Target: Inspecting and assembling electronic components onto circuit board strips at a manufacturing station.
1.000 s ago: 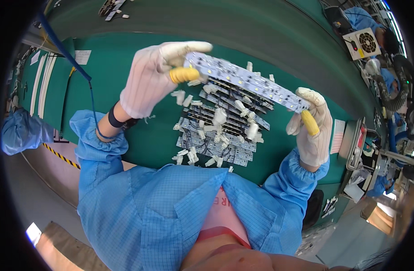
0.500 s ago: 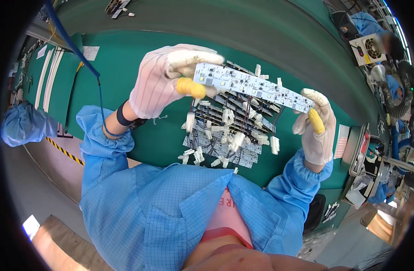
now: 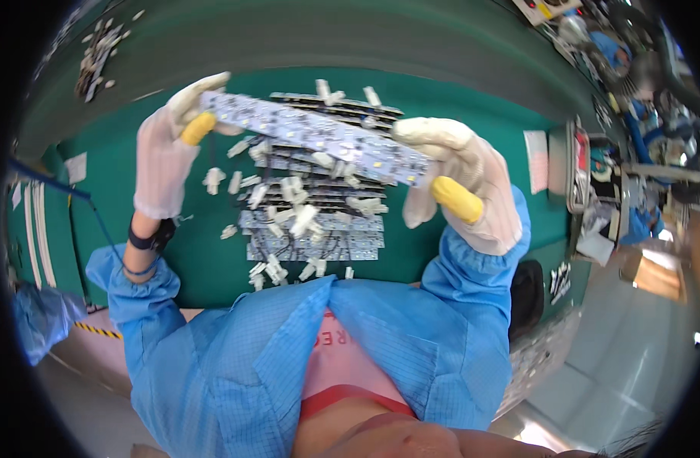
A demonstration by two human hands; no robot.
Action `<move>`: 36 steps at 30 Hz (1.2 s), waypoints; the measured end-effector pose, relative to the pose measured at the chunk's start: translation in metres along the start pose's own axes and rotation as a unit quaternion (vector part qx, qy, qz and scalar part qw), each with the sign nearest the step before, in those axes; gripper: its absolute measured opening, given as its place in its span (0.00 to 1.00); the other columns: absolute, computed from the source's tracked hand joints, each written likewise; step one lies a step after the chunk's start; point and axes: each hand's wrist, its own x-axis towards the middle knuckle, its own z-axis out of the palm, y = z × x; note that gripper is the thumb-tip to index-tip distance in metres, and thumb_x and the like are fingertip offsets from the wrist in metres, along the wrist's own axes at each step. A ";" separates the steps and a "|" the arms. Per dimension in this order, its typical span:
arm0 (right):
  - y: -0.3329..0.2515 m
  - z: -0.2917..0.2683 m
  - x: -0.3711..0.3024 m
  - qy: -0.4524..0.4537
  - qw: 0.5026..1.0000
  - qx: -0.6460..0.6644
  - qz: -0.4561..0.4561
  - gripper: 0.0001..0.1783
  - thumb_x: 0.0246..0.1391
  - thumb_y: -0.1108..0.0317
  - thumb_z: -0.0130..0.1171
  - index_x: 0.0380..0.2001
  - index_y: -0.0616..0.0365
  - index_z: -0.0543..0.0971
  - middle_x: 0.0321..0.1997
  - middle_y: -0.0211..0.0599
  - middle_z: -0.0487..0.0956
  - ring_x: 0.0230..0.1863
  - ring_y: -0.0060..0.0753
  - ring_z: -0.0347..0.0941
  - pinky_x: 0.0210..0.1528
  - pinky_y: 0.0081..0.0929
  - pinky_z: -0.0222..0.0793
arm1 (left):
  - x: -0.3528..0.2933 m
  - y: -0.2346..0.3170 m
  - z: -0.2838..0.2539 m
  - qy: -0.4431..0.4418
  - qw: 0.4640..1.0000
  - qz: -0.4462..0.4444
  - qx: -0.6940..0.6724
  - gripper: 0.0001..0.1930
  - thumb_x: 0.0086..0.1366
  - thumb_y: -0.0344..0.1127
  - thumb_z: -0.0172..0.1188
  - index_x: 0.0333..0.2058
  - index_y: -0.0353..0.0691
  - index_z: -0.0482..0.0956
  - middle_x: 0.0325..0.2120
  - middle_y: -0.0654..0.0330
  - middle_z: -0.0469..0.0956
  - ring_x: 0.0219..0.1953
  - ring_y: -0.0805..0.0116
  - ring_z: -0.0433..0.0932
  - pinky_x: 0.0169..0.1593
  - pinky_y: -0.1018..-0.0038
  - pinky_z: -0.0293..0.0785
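Observation:
A long, narrow white LED circuit board is held up between my two gloved hands, tilted down to the right and slightly blurred. My left hand grips its left end, with a yellow-covered thumb on the near edge. At the right end, my right hand pinches the board the same way. Beneath it, on the green mat, lies a stack of similar circuit boards with dark wires and white plug connectors; the held board hides part of the stack.
The green mat covers the bench. Beyond it runs a dark green belt, carrying a bundle of wired boards at far left. White strips lie at the left. A metal tray and a paper sheet sit at the right.
The view has turned. My right hand now shows larger and nearer, my left hand farther out. The circuit board stays held by both ends. A bundle on the belt has come further into view.

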 end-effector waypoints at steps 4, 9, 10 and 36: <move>-0.003 -0.010 -0.001 -0.128 0.988 0.083 -0.036 0.34 0.55 0.57 0.63 0.59 0.64 0.66 0.53 0.52 0.74 0.36 0.28 0.76 0.36 0.22 0.74 | -0.001 -0.005 -0.001 0.027 1.000 0.012 0.006 0.21 0.66 0.32 0.56 0.57 0.33 0.71 0.44 0.55 0.80 0.39 0.73 0.81 0.49 0.79 0.70; 0.004 -0.012 0.005 -0.042 0.997 -0.037 -0.049 0.29 0.56 0.58 0.62 0.55 0.64 0.70 0.46 0.46 0.78 0.31 0.25 0.76 0.34 0.21 0.73 | -0.006 -0.003 0.000 0.046 0.997 0.050 -0.022 0.26 0.65 0.40 0.58 0.56 0.29 0.70 0.46 0.52 0.79 0.39 0.73 0.80 0.48 0.79 0.71; 0.007 -0.008 0.006 -0.010 0.999 0.001 -0.052 0.26 0.55 0.59 0.62 0.53 0.64 0.72 0.42 0.43 0.80 0.28 0.24 0.76 0.32 0.21 0.72 | -0.008 -0.003 -0.001 0.035 0.996 0.069 -0.041 0.29 0.65 0.47 0.58 0.56 0.28 0.70 0.48 0.50 0.78 0.40 0.73 0.79 0.48 0.79 0.71; 0.023 -0.007 0.014 0.003 0.998 -0.012 -0.058 0.37 0.47 0.39 0.65 0.42 0.66 0.72 0.24 0.35 0.75 0.19 0.26 0.73 0.19 0.22 0.71 | 0.000 -0.017 -0.004 0.026 0.994 0.062 0.082 0.10 0.65 0.25 0.50 0.39 0.32 0.80 0.41 0.53 0.82 0.43 0.61 0.80 0.45 0.72 0.71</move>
